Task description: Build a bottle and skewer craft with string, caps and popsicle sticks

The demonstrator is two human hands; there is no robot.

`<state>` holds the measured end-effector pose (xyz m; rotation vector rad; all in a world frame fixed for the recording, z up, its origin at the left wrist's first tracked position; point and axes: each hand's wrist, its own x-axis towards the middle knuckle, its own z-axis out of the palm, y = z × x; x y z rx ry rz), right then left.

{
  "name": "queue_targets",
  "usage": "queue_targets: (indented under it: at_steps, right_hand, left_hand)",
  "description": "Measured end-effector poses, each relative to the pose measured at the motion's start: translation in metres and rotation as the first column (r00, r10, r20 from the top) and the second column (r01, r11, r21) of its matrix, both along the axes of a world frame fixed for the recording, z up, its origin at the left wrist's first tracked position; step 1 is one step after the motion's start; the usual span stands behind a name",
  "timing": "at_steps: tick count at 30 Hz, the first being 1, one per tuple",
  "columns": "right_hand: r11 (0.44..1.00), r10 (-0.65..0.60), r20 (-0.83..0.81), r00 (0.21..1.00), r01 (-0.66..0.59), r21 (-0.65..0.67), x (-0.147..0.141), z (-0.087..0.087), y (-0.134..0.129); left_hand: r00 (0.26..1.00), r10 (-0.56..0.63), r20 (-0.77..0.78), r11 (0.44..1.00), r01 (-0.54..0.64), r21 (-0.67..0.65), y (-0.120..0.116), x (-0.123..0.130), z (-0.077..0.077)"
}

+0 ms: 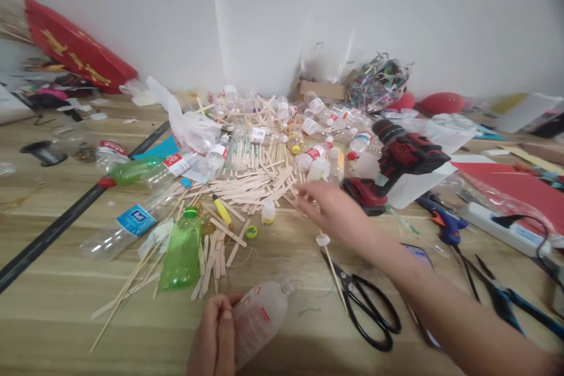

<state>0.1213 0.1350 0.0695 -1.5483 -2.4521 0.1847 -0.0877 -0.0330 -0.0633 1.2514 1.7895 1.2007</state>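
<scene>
My left hand is closed around the lower part of a translucent bottle with red print, its open neck pointing up and right. My right hand reaches over the pile of wooden sticks; its fingers are stretched forward and apart, near a small white bottle, and nothing shows in them. Below that hand lies a thin stick with a white disc at its top, beside black-handled scissors. A small glue bottle stands left of the hand.
A red drill stands at the right, with a glue gun, a power strip, a phone and pliers near it. Several plastic bottles, a green bottle among them, lie or stand across the middle and left.
</scene>
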Motion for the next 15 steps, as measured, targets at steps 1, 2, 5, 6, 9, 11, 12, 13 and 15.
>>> queue_targets:
  at_steps: [1,2,5,6,9,11,12,13,15]
  right_hand:
    - [0.997,0.057,-0.04,0.998,-0.059,-0.052,0.001,-0.009,-0.021]
    - [0.985,0.112,-0.108,0.988,-0.125,-0.121,0.001,-0.018,-0.042]
    - [0.885,-0.01,-0.481,0.877,-0.216,-0.412,-0.001,-0.043,-0.088]
    - [0.862,-0.075,-0.534,0.842,-0.215,-0.459,-0.002,-0.049,-0.097]
    - [0.843,-0.193,-0.602,0.775,-0.184,-0.506,-0.003,-0.057,-0.105]
    - [0.827,-0.257,-0.641,0.723,-0.179,-0.533,0.0,-0.058,-0.104]
    - [0.81,-0.293,-0.654,0.698,-0.182,-0.557,0.003,-0.058,-0.103]
    - [0.791,-0.323,-0.661,0.677,-0.19,-0.581,0.005,-0.058,-0.103]
    - [0.765,-0.351,-0.662,0.662,-0.204,-0.611,0.01,-0.059,-0.103]
  left_hand:
    - [1.0,0.001,0.006,1.0,-0.001,-0.005,0.001,0.001,0.0]
    - [1.0,0.0,0.017,1.0,0.0,-0.005,0.002,0.002,0.0]
    - [0.997,-0.031,0.065,0.999,0.03,0.013,0.004,0.007,0.004]
    - [0.996,-0.045,0.083,0.999,0.043,0.02,0.005,0.009,0.006]
    - [0.98,-0.076,0.183,0.997,0.069,0.041,0.006,0.011,0.009]
    - [0.951,-0.096,0.295,0.995,0.087,0.046,0.007,0.01,0.009]
    - [0.927,-0.096,0.364,0.995,0.086,0.044,0.008,0.008,0.009]
    - [0.895,-0.082,0.438,0.997,0.068,0.048,0.009,0.007,0.01]
    - [0.795,-0.038,0.605,0.998,0.0,0.063,0.013,0.004,0.013]
